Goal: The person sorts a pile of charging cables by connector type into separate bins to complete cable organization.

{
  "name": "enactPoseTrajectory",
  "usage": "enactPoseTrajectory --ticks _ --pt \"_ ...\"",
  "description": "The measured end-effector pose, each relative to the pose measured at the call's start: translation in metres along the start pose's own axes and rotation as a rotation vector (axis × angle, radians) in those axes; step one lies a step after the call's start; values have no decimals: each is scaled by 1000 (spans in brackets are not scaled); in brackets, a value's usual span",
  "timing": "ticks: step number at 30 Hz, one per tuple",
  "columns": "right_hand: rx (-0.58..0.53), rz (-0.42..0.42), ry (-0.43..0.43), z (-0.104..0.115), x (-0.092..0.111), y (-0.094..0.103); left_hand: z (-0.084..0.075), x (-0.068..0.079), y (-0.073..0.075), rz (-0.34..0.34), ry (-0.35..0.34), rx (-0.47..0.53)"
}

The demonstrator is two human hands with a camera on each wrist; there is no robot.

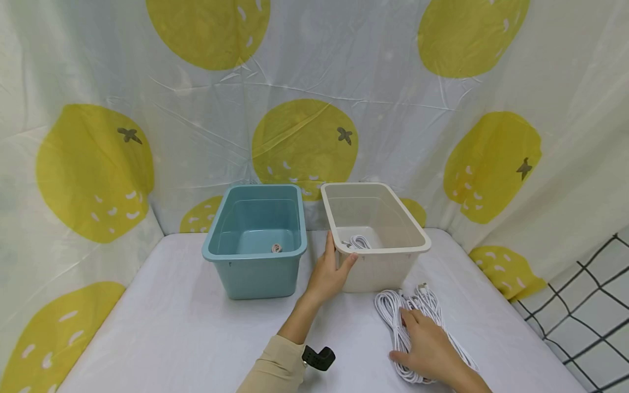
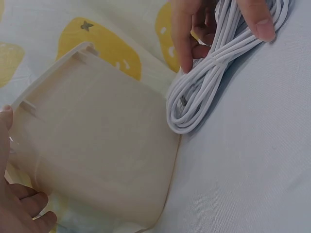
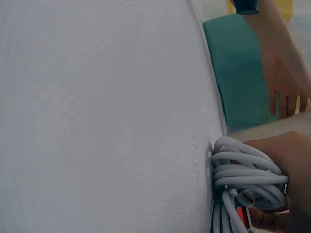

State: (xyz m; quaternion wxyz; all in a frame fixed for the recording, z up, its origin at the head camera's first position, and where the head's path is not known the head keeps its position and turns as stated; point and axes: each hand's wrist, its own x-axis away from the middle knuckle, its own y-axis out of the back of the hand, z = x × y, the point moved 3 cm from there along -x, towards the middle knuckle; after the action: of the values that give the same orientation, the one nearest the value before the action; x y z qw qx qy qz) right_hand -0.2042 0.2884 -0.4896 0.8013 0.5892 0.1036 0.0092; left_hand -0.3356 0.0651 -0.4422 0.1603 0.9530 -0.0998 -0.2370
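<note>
My left hand [image 1: 326,275] grips the near left corner of the beige bin [image 1: 380,273], the thumb at the front rim and the fingers along the side. In front of that bin, my right hand [image 1: 432,346] holds a bundle of coiled white cables [image 1: 390,310]. The left wrist view has its thumb and fingers on opposite sides of the cables [image 2: 214,73], close by the bin's wall [image 2: 102,126]. A USB plug [image 3: 244,217] with an orange inside shows among the loops in the right wrist view. Inside the beige bin lies a smaller white cable coil [image 1: 360,242].
A blue bin [image 1: 260,279] stands to the left, with a small round pinkish item [image 1: 277,248] in it. Both bins stand on a white-covered table [image 1: 196,333]. A lemon-print curtain [image 1: 206,120] hangs behind, and a black wire grid [image 1: 580,305] is at the right.
</note>
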Motion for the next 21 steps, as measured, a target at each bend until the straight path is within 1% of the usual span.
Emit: enactPoseTrajectory --ticks 3,9,12,17,19,21 --pt "22 -4 7 5 3 0 2 0 -1 -2 11 -14" --pt "-14 -96 -74 9 2 2 2 0 -2 7 9 -14" --pt "3 -127 -82 11 -1 1 1 0 -1 7 5 -12" --pt "41 -138 -65 12 -6 1 1 -1 0 8 -1 -10" --pt "36 -132 -74 11 -7 2 1 -1 0 9 -5 -8" --pt "15 -120 -102 8 -7 4 2 -1 0 11 -5 -10"
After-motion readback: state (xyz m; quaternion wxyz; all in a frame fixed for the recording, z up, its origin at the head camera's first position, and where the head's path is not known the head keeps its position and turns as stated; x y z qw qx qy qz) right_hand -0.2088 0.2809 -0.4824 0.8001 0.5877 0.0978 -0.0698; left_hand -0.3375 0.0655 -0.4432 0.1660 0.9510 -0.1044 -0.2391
